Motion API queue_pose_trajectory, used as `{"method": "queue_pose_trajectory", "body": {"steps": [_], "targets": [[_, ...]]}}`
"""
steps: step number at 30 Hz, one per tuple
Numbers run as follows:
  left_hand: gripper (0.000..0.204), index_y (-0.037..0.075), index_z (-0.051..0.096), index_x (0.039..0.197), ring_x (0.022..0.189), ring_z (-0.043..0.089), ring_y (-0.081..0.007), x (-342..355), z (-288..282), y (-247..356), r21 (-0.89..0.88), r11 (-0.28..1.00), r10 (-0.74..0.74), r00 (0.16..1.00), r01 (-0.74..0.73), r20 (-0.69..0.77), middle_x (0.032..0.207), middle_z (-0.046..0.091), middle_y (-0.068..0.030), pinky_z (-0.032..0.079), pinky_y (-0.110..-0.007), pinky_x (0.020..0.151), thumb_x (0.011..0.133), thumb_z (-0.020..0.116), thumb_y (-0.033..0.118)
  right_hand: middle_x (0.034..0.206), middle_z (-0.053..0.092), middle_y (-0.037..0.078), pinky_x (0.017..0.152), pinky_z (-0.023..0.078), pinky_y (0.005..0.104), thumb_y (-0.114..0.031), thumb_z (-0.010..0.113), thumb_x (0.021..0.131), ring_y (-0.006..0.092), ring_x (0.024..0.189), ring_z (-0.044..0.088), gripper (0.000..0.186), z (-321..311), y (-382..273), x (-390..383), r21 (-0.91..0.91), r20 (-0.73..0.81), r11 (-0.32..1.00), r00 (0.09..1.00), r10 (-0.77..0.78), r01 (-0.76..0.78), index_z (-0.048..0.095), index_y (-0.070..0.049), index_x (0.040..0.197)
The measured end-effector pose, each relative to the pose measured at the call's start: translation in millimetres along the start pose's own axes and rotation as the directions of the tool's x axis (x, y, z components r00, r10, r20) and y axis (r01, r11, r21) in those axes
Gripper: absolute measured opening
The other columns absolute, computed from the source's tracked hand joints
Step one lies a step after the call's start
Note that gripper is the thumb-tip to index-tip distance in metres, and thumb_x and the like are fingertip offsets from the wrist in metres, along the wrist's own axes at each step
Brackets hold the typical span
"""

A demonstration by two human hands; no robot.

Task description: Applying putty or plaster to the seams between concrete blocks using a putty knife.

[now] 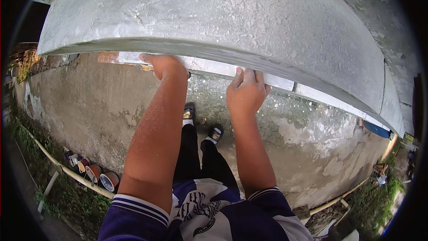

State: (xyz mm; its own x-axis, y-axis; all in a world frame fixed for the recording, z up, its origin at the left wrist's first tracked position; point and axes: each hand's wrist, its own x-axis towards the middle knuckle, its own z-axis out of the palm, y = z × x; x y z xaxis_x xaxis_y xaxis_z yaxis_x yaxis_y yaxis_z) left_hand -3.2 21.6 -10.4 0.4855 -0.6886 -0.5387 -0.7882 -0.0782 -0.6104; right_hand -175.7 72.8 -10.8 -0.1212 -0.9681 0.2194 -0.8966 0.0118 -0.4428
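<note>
Both arms reach forward to the underside of a large grey plastered ledge (223,13). My left hand (167,65) is bent at the wrist against a smooth whitish strip (207,64) just below the ledge. One of its digits points left along the strip; the others are hidden. Further right, my right hand (246,90) has its fingers curled against the same strip, tips close under the ledge. Anything inside its grip is hidden. Pale dust coats my left forearm and the fingertips of my right hand.
My sandaled feet (215,133) stand on a stained concrete floor (89,102). Several buckets and pots (109,181) line its left edge beside a bamboo pole (73,176) and plants. A blue object (376,128) sits under the ledge's right end.
</note>
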Motion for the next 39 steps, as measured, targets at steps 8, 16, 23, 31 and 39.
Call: {"method": "queue_pose_trajectory", "body": {"steps": [8,16,23,31,39], "targets": [[0.052,0.017,0.052,0.138,0.135,0.042,-0.0284,6,2,8,-0.093,0.996,-0.008,1.0,0.009,0.01,0.145,0.047,-0.0082,0.023,-0.062,0.109,0.094,0.049,0.044,0.086,0.065,0.027,0.072,0.051,0.0497,-0.01,0.062,0.076,0.046,0.079,0.062,0.017,-42,96,38,-0.227,-0.313,0.928,0.925,0.216,-0.294,0.067,0.005,0.083],[0.055,0.017,0.048,0.141,0.14,0.034,-0.0298,46,43,31,-0.244,0.968,-0.092,0.988,0.059,-0.127,0.149,0.041,-0.0091,0.023,-0.061,0.11,0.094,0.05,0.045,0.094,0.065,0.024,0.086,0.044,0.0515,-0.008,0.062,0.076,0.0418,0.094,0.06,0.013,-3,53,17,-0.172,-0.218,0.985,0.976,-0.03,-0.008,0.067,0.002,0.083],[0.053,0.017,0.046,0.143,0.14,0.032,-0.0327,85,85,47,-0.15,0.986,-0.104,0.97,0.071,-0.221,0.15,0.039,-0.0103,0.021,-0.061,0.111,0.095,0.05,0.039,0.095,0.065,0.02,0.086,0.044,0.05,-0.009,0.064,0.074,0.0412,0.094,0.06,0.019,-39,92,33,-0.227,-0.162,0.958,0.976,0.143,-0.178,0.067,0.001,0.091],[0.049,0.017,0.044,0.144,0.14,0.032,-0.0338,66,69,50,-0.256,0.967,-0.085,0.957,0.012,-0.276,0.15,0.038,-0.0109,0.02,-0.061,0.112,0.097,0.048,0.03,0.083,0.067,0.02,0.085,0.045,0.0502,-0.011,0.068,0.073,0.0429,0.089,0.061,0.018,-5,62,29,0.026,-0.214,0.981,0.958,0.192,-0.191,0.069,0.003,0.084],[0.05,0.015,0.043,0.144,0.139,0.033,-0.0332,30,31,18,-0.272,0.962,-0.051,0.99,0.014,-0.13,0.149,0.04,-0.0107,0.019,-0.061,0.112,0.096,0.05,0.027,0.098,0.066,0.021,0.102,0.034,0.054,-0.012,0.067,0.07,0.0408,0.102,0.058,0.027,36,-51,6,-0.011,0.039,0.996,0.996,0.086,-0.086,0.068,0.002,0.094]]}}
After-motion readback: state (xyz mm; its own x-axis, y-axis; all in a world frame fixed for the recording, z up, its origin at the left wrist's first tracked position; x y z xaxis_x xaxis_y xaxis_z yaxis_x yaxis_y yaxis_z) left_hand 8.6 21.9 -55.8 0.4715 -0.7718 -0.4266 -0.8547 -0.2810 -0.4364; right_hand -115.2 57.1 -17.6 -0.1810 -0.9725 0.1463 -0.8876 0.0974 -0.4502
